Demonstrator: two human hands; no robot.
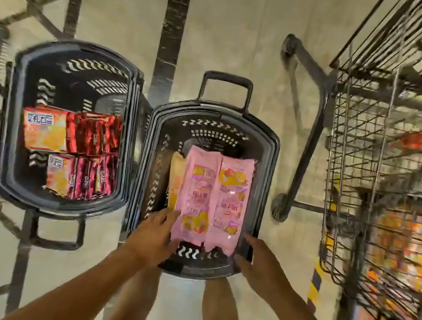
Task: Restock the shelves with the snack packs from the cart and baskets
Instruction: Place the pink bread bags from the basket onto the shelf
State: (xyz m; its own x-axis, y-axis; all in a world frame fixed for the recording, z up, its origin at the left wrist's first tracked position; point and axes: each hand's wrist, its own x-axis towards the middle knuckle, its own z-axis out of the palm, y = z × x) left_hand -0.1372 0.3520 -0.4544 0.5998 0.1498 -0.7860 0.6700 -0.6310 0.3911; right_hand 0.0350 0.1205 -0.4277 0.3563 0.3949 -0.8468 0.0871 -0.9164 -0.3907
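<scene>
Two pink snack packs [211, 198] lie side by side in a dark plastic basket [270, 152] on the floor in front of me, with a tan pack [175, 179] standing beside them on the left. My left hand [155, 236] reaches into the basket, fingers straight, touching the near left edge of the left pink pack. My right hand [258, 261] is at the basket's near right rim, fingers extended, just right of the pink packs. A second dark basket [13, 110] to the left holds orange and red snack packs [70, 151].
A wire shopping cart [394, 158] stands at the right, with orange packs blurred behind its mesh. Its wheels and frame [303, 134] sit close to the right basket. The floor is beige tile with dark lines. My legs are below the basket.
</scene>
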